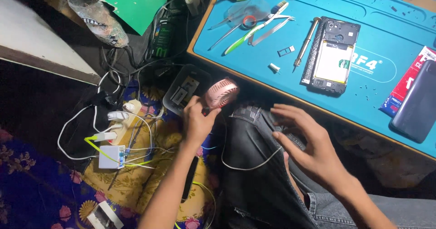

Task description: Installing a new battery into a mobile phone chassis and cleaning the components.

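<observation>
My left hand point(196, 120) grips a small round pink fan point(221, 93) by its lower part, holding it just below the desk's edge. A thin white cable point(247, 167) runs from the fan area across my grey jeans point(254, 174). Over my knee hovers my right hand point(305, 140), fingers spread, holding nothing. On the teal work mat point(390, 34) above lies an opened phone point(334, 56) with its back off, battery showing, and a screwdriver point(306, 40) beside it.
Tweezers, a green-handled brush point(254, 29) and small parts lie on the mat's left. A dark phone point(418, 104) and red packet point(408, 81) sit at right. On the floor: a black tray point(181, 90), a white power strip point(111, 156) with tangled cables, a patterned cloth, a green sheet point(131, 2).
</observation>
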